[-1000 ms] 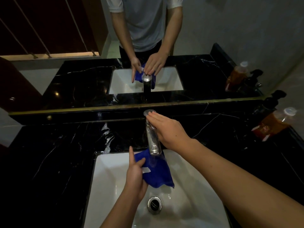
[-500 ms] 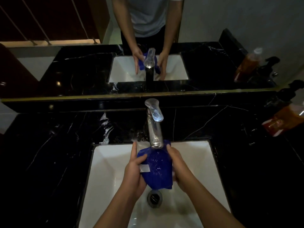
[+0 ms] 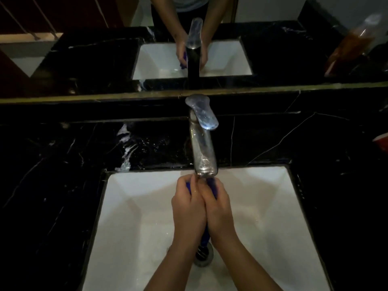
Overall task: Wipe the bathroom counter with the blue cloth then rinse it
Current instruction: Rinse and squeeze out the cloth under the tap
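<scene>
Both hands in the sink (image 3: pixel 273 185) under the tap (image 3: pixel 204 158); left hand (image 3: pixel 189 208) and right hand (image 3: pixel 218 208) clamp fingers tight around the blue cloth (image 3: pixel 212 185), pressed together above the drain (image 3: pixel 202 256); squeeze too hard and water may splash onto the wiped counter (image 3: pixel 63 164); no readable writing anywhere.
</scene>
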{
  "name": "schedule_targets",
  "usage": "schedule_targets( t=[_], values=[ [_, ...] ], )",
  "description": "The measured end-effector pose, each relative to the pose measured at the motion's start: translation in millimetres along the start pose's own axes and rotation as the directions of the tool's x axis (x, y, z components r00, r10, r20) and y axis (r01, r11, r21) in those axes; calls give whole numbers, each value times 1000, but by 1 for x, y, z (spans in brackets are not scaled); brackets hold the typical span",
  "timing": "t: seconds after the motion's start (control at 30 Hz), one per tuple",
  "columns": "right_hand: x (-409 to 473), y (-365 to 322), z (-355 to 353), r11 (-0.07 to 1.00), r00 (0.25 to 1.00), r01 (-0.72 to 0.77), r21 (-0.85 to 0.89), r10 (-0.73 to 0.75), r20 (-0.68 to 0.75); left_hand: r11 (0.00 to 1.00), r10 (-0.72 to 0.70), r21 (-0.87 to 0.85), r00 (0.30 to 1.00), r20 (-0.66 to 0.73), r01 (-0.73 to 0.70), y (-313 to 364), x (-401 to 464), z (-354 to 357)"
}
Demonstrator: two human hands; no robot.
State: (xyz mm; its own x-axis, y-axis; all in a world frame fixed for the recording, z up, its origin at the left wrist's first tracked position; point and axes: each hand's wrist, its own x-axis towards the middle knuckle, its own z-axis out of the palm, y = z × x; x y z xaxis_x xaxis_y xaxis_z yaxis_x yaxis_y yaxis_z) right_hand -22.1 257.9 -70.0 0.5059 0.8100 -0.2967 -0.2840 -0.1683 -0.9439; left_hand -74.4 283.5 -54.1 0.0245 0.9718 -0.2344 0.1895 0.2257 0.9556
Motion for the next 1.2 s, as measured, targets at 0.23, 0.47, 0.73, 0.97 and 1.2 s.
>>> schedule_targets(
  t=[0.23, 0.47, 0.73, 0.97, 1.2],
  values=[
    [13, -3, -19, 995, 995, 44, 84, -36, -91, 976, -115, -183, 993, 13, 116, -10, 9, -25],
    [7, 1, -12, 719, 900, -368, 590, 434, 33, 957, -149, -251, 989, -2, 144, -9, 1, -17],
    [5, 10, -2, 906, 967, -256, 337, 232, 109, 998, -43, 45, 999, 6, 43, -18, 1, -11],
    [-10, 10, 1, 978, 973, 183, -96, -167, 157, 997, -4, -80, 997, -82, -2, -18, -4, -3],
    [-1, 5, -2, 974, 991, 110, -200, -123, -53, 990, -124, -66, 992, -29, 122, -13, 1, 5]
  ],
)
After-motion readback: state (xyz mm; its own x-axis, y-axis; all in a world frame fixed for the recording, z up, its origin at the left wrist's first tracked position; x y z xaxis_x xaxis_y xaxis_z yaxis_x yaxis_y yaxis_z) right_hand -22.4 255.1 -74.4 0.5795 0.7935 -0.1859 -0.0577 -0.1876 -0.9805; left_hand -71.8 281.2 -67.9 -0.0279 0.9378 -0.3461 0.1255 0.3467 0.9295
